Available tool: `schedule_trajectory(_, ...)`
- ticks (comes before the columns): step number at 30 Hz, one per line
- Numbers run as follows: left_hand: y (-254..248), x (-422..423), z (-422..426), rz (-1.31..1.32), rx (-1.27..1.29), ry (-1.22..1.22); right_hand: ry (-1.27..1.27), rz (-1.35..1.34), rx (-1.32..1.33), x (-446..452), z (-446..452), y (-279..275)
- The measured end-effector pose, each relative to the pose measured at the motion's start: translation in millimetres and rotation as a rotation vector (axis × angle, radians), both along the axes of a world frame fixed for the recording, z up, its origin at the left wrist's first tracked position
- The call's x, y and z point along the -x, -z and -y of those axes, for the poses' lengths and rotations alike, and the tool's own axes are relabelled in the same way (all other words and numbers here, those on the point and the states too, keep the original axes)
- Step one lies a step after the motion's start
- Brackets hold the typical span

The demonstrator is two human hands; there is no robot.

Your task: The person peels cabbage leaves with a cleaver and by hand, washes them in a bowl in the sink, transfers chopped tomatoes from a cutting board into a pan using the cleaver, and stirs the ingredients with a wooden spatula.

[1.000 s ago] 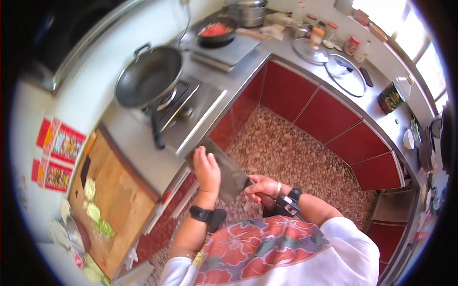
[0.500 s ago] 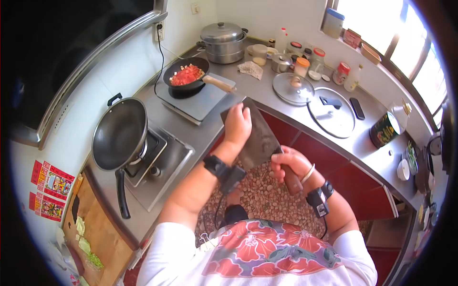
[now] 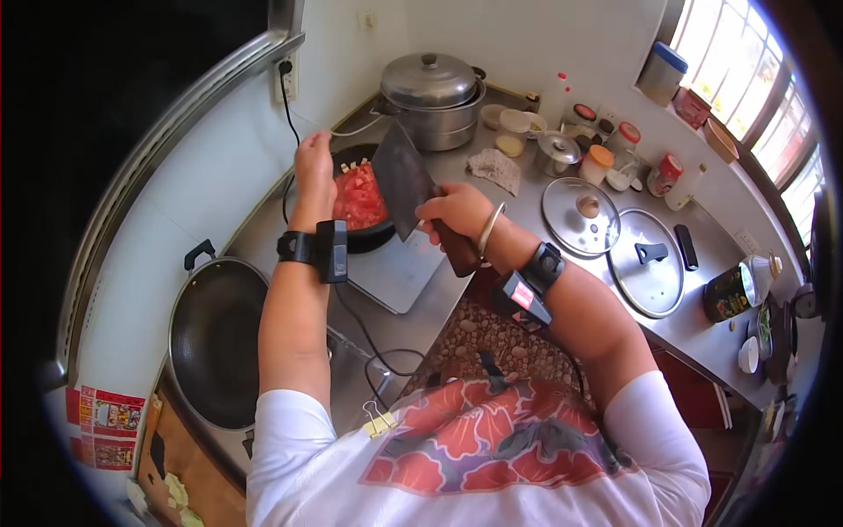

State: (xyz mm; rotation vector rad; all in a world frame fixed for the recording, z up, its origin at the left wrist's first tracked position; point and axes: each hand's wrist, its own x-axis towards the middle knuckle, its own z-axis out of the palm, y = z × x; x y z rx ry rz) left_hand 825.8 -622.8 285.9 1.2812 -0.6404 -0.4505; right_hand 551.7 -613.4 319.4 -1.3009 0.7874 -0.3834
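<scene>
My right hand is wrapped round the wooden handle of a cleaver. The dark, broad blade stands tilted above the right side of a black frying pan, hiding part of it. Chopped red tomato with small pale cubes lies in the pan. My left hand is raised at the pan's left side, apart from the blade, with nothing seen in it; its fingers are partly turned away. Beneath the pan is a flat cooktop.
A black wok stands at the left, beside a wooden cutting board with leafy scraps. A steamer pot is behind the frying pan. Two glass lids and several jars line the right counter. A power cord hangs on the wall.
Both hands have moved forward to the frying pan, the right one carrying the cleaver. My left hand has left the blade and moved left. The view has shifted too.
</scene>
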Motion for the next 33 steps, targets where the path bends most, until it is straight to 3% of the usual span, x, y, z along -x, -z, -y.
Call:
schedule_trajectory(3, 3, -16, -1, 0.005, 0.057, -0.113, 0.002, 0.005, -0.064, -15, 25, 9)
schedule_trajectory(10, 10, -18, 6, 0.003, 0.039, -0.088, 0.011, 0.031, -0.109, -16, 36, 10)
schedule_trajectory(13, 32, -21, 19, 0.466, -0.021, -0.157, 0.0, 0.054, -0.108, -16, 32, 13)
schedule_trajectory(14, 49, -30, 24, 0.528, -0.286, -0.034, 0.012, 0.058, -0.133, -15, 28, 13)
schedule_trajectory(16, 79, -52, 34, 0.517, -0.42, -0.006, 0.011, 0.102, -0.215, 0, 33, 14)
schedule_trajectory(17, 60, -34, 24, 0.519, -0.328, -0.136, -0.006, 0.142, -0.285, 7, 38, 21)
schedule_trajectory(18, 26, -4, 5, 0.276, -0.234, -0.056, -0.029, 0.178, -0.364, 18, 38, 27)
schedule_trajectory(21, -20, 48, -26, 0.22, -0.084, 0.042, 0.072, 0.42, -0.456, 73, 22, 29)
schedule_trajectory(25, -46, 138, -77, 0.222, 0.079, 0.253, 0.052, 0.581, -0.451, 191, 2, 42)
schedule_trajectory(29, -28, 250, -116, 0.175, 0.117, 0.606, 0.211, 0.552, -0.313, 322, -51, 58)
schedule_trajectory(33, 19, 370, -95, 0.092, -0.098, 0.895, 0.497, 0.521, -0.34, 436, -121, 82)
